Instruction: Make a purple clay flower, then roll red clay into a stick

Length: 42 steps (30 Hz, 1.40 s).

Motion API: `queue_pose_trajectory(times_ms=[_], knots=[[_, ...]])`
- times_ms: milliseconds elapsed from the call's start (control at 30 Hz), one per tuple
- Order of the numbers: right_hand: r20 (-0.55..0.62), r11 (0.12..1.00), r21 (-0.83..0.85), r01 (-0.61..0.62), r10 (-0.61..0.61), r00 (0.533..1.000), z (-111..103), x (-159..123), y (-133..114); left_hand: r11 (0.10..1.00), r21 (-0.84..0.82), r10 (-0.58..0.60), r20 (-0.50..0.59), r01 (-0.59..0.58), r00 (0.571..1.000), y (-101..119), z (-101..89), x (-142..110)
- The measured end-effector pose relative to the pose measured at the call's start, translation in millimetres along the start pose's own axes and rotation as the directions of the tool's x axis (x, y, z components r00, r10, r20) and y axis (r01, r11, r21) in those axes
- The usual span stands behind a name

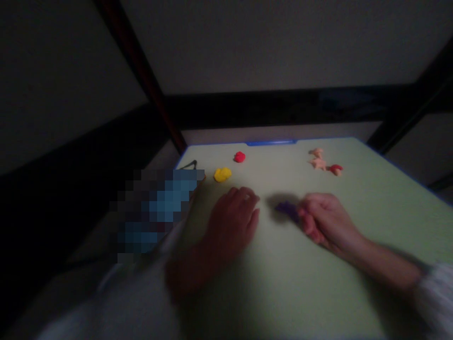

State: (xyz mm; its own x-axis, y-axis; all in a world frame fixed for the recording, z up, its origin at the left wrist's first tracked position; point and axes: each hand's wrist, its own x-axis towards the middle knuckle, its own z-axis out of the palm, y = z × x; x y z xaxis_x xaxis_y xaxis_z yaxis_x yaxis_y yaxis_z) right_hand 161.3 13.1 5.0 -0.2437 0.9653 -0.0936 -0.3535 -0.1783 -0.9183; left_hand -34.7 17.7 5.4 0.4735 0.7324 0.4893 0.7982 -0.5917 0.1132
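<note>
- Patterned light sleeve [435, 295]: near right part of the table [385, 198], around the right forearm.
- Right hand [323, 215]: right of table middle, fingers curled and closed, gripping a purple piece [286, 208] at thumb and index finger.
- Purple piece: around table middle, sticks out of the right hand toward the left hand; blurry, dark shadow about it. Can't tell if it touches the tabletop.
- Left hand [231, 219]: near the left edge, palm down, fingers loosely bent, thumb spread off them; a gap lies between its fingertips and the purple piece.
- Pixelated patch [170, 200]: along the left edge, contents unreadable.
- Yellow piece [222, 174]: toward far left corner, just beyond the left hand.
- Red-and-peach piece [335, 169]: toward far right corner.
- Star-like peach piece [319, 163]: just left of that one.
- Red piece [239, 157]: near the far edge, left half, beyond the yellow piece.
- Small peach piece [317, 152]: near the far edge, right half, just behind the star-like one.
- Blue strip [272, 142]: on the far edge, around its middle.
- Dark band [265, 111]: beyond the far edge, across a grey wall [283, 47].
</note>
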Motion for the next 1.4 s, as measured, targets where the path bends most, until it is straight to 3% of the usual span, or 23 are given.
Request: queue_pose_trajectory(times_ms=[233, 400, 533, 600, 667, 800, 867, 967, 1133, 1400], knots=[[0.104, 0.997, -0.020, 0.069, -0.066, 0.992, 0, 1, 2, 0.931, -0.363, -0.043, -0.021, 0.032, 0.999, 18, 3.4, -9], [0.174, 0.982, -0.125, 0.139, -0.117, 0.978, 0, 2, 1, 0.792, -0.584, -0.151, 0.092, 0.176, 0.984, 24, 6.5, -8], [0.165, 0.951, -0.221, 0.215, -0.181, 0.970, -1, 1, -2, 0.677, -0.682, -0.209, 0.184, 0.278, 0.960, 27, 8.0, -4], [0.155, 0.921, -0.288, 0.261, -0.224, 0.962, -2, 0, -4, 0.583, -0.739, -0.240, 0.240, 0.337, 0.941, 28, 7.9, -3], [0.189, 0.868, -0.372, 0.329, -0.277, 0.942, -3, -2, -5, 0.430, -0.793, -0.272, 0.342, 0.432, 0.899, 30, 7.9, -2], [0.428, 0.639, -0.541, 0.547, -0.351, 0.833, -2, -7, -7, 0.039, -0.817, -0.214, 0.556, 0.576, 0.803, 31, 9.5, -2], [0.493, 0.543, -0.583, 0.604, -0.355, 0.795, -1, -9, -7, -0.051, -0.805, -0.158, 0.591, 0.591, 0.791, 30, 10.6, -2], [0.484, 0.472, -0.628, 0.619, -0.386, 0.785, 0, -10, -5, -0.045, -0.793, -0.135, 0.608, 0.608, 0.783, 31, 11.3, -3], [0.521, 0.443, -0.601, 0.665, -0.414, 0.746, -4, -8, -5, 0.033, -0.791, -0.101, 0.605, 0.610, 0.790, 33, 11.2, -3], [0.579, 0.342, -0.615, 0.711, -0.416, 0.701, -9, -6, -8, 0.034, -0.823, -0.192, 0.551, 0.567, 0.812, 33, 8.9, -3]])
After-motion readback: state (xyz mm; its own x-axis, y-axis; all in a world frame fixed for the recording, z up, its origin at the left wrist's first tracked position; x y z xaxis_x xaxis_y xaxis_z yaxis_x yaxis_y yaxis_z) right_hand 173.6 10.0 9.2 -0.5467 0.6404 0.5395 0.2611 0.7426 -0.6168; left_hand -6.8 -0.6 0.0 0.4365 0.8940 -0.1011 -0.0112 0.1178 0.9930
